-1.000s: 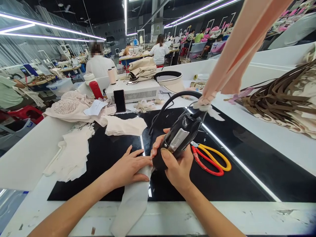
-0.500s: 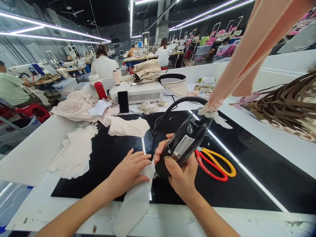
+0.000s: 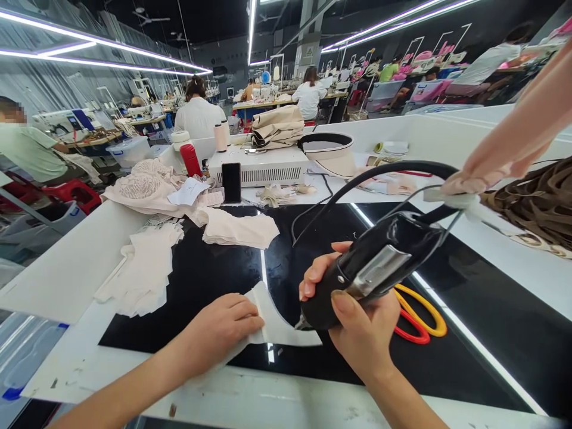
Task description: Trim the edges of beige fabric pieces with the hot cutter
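My right hand (image 3: 364,310) is wrapped round a black handheld tool (image 3: 370,271) with a metal plate on its side. The tool's pointed metal tip touches or hovers just over the curved edge of a pale fabric piece (image 3: 286,325) on the black mat (image 3: 447,351). My left hand (image 3: 227,328) lies on the left part of that fabric, its fingers close together and pressing down; part of the fabric is hidden under it. A black cable and a pink cloth strip (image 3: 504,149) run from the tool's rear end.
Red and yellow scissors (image 3: 424,316) lie right of my right hand. Fabric stacks (image 3: 145,268) and folded pieces (image 3: 239,228) are at the left. Behind stand a phone (image 3: 231,183), a red bottle (image 3: 190,159), a white box (image 3: 259,167) and a visor (image 3: 328,156). People sit at sewing tables beyond.
My right hand and the tool have moved right, and the tool leans over more. My left hand has drawn its fingers in. The fabric's curved edge now shows between the hands.
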Tool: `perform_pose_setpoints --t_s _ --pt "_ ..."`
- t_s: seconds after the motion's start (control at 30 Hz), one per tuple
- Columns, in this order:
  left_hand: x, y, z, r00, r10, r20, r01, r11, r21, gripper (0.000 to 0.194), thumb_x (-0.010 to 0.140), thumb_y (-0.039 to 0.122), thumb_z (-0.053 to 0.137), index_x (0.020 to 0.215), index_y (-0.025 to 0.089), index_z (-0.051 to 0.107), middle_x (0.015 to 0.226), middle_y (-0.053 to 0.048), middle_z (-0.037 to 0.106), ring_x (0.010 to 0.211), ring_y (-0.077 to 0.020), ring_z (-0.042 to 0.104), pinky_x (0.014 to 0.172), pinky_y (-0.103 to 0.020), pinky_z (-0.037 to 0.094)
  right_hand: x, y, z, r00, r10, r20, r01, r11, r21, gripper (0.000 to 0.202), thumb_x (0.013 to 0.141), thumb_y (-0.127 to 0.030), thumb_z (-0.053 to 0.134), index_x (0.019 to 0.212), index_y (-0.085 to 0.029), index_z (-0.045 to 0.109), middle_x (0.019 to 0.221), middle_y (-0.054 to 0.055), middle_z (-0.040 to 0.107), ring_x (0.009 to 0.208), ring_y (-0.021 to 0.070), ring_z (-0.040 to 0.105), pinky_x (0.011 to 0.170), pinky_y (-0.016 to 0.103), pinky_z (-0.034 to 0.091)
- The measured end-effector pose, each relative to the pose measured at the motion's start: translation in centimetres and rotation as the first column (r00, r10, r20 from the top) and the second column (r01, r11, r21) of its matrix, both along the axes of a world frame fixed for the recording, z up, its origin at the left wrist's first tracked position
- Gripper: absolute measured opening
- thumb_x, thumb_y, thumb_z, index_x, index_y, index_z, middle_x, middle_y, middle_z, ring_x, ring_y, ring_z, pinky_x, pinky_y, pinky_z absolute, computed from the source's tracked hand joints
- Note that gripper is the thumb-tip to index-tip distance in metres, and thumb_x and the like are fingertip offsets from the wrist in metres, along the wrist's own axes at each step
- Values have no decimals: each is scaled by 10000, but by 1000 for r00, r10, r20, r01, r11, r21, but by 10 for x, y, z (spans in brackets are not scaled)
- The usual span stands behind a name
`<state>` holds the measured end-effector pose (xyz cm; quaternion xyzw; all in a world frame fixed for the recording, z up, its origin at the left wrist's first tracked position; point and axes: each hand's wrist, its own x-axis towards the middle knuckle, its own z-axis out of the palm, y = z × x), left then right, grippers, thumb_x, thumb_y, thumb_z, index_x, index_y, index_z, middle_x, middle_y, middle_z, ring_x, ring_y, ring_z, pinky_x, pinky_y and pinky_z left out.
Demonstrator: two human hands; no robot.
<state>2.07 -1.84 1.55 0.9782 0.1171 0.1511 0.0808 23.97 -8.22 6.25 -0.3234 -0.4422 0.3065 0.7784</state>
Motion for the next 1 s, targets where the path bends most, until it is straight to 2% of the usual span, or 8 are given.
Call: perform_pose_setpoints --t_s 0.1,0.3,0.47,0.6,0.8,1.0 --pt "1 11 3 999 -38 35 39 999 -31 344 983 -21 466 1205 170 648 1174 -72 738 1110 -205 699 1078 -375 558 -1 -2 -1 1000 16 -3 -16 1000 3 422 838 -448 872 1168 -288 664 806 -10 681 601 153 650 540 286 577" --pt "25 24 -3 994 92 59 -88 994 -59 322 1022 11 473 1229 181 653 1240 -76 721 1170 -190 691 1038 -319 586 -2 -2 -6 999 46 12 -46 999 -2 413 858 -433 857 1193 -296 659 823 -2 676 622 153 650 551 280 572" --pt "41 34 -12 999 54 2 -54 997 -61 278 1033 20 490 1195 167 661 1226 -65 713 1178 -189 672 1044 -307 574 0 -10 -6 999 23 46 -23 1000 -16 393 870 -431 844 1184 -291 654 803 -1 669 614 154 630 539 281 561" --pt "38 36 -15 999 42 -13 -43 997 -71 231 1056 63 493 1146 164 679 1188 -68 707 1140 -205 669 995 -311 588 4 -17 -10 998 24 59 -23 999 -25 388 890 -420 827 1215 -301 653 818 2 676 631 155 637 554 287 570" --pt "30 33 -13 999 47 12 -46 995 -89 202 1074 116 493 1094 153 691 1152 -78 714 1108 -211 680 973 -311 598 6 -21 -8 997 10 80 -8 1000 -25 353 909 -370 800 1224 -304 657 818 3 673 630 160 638 547 296 582" --pt "23 29 -10 999 53 -5 -53 995 -86 225 1082 117 472 1150 164 681 1210 -80 708 1140 -199 685 989 -292 585 7 -20 -2 996 -12 91 14 1000 -16 379 870 -430 840 1184 -291 680 769 6 665 595 166 626 514 293 581"
